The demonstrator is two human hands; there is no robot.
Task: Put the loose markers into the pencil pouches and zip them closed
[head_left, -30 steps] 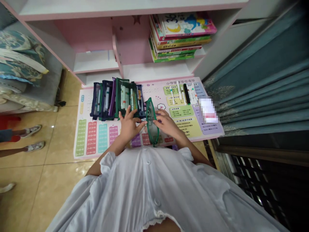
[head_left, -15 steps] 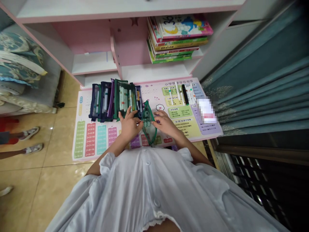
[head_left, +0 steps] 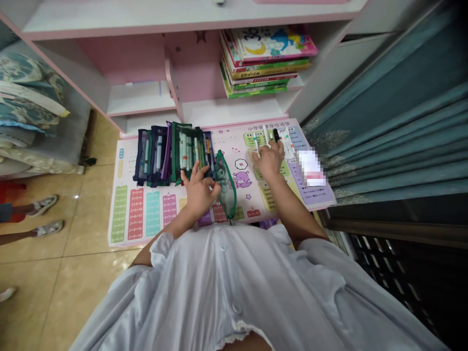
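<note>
My left hand [head_left: 200, 187] pinches the left edge of a green-edged mesh pencil case [head_left: 225, 197] between thumb and forefinger, its other fingers spread. The case's mouth gapes and a printed figure shows on its mesh. My right hand [head_left: 269, 160] is over the loose markers with its fingers apart; whether it touches one I cannot tell. Around its fingertips lie a white marker [head_left: 265, 132], a thick black marker [head_left: 276, 134] and several thin white markers [head_left: 288, 141]. Left of my left hand, several mesh pencil cases [head_left: 153, 156] filled with markers lie side by side.
A printed mat [head_left: 153, 195] with times tables covers the desk. Behind it rises a pink and white shelf [head_left: 234, 107] holding stacked books [head_left: 259, 68]. A blurred white item [head_left: 310, 168] lies at the mat's right. Blue curtains [head_left: 383, 131] hang right; another person's feet [head_left: 46, 204] show left.
My right hand has let go of the green pencil case and moved right and away from me to the markers. My left hand keeps its pinch on the case, which now looks narrower.
</note>
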